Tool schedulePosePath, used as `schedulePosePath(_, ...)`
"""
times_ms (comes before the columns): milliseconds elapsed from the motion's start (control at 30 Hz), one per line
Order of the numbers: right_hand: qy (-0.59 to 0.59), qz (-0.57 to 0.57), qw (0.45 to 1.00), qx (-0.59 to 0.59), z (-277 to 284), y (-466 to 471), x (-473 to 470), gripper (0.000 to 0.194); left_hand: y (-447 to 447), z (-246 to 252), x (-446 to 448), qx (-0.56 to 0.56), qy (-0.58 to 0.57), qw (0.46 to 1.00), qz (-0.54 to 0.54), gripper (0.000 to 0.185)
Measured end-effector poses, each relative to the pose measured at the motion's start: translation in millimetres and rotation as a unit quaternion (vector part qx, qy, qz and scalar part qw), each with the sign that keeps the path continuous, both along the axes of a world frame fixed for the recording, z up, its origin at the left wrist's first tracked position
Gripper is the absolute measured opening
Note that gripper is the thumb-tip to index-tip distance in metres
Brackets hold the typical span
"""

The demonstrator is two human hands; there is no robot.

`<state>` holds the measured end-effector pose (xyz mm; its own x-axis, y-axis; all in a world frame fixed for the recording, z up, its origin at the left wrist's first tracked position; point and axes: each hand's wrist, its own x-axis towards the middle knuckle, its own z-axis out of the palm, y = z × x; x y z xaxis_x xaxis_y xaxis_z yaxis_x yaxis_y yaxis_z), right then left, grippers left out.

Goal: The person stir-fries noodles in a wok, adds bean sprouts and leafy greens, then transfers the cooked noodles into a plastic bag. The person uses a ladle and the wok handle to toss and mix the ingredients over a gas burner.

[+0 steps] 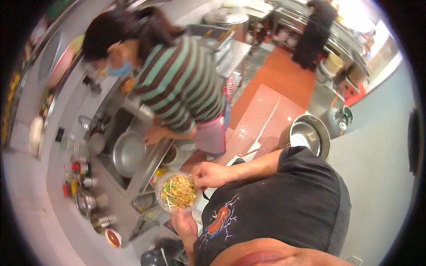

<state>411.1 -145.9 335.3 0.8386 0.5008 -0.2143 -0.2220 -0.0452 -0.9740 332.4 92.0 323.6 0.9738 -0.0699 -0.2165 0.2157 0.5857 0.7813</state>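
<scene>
A round clear plastic bowl [159, 199] holds noodles [183, 192] topped with pale sprouts and chopped greens. It is in front of my black T-shirt. My right hand [211, 175] grips its rim at the upper right. My left hand [184, 226] holds its lower edge, the thumb against the rim. The fingers under the bowl are mostly hidden.
A masked co-worker [179, 79] in a striped top leans over the counter by a large wok [129, 154]. Metal pots [86, 202] and a sauce bowl [113, 237] line the counter. A steel stockpot [310, 136] is at right; another person [314, 33] stands farther back.
</scene>
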Motion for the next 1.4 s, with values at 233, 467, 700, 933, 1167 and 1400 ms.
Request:
schedulePosePath(233,-0.143,-0.198,0.969,0.019,3,-201,-30,0.019,-171,21,65,0.007,-0.023,0.977,-0.210,0.069)
schedulePosePath(467,-0.011,-0.296,0.953,0.062,34,-395,-34,0.038,-375,36,152,-0.058,0.098,0.921,-0.372,0.068)
schedulePosePath(700,-0.048,-0.368,0.920,-0.126,13,-510,-43,0.065,-532,30,234,-0.037,0.111,0.897,-0.426,0.066)
schedulePosePath(933,0.096,-0.350,0.931,-0.047,-46,-594,10,0.079,-663,0,335,-0.014,0.154,0.887,-0.434,0.060)
schedulePosePath(1167,0.099,-0.294,0.942,-0.128,-36,-715,130,0.084,-811,-9,458,-0.001,0.161,0.872,-0.462,0.060)
schedulePosePath(1400,0.054,-0.336,0.925,-0.169,-38,-840,222,0.084,-961,4,567,0.021,0.144,0.855,-0.498,0.059)
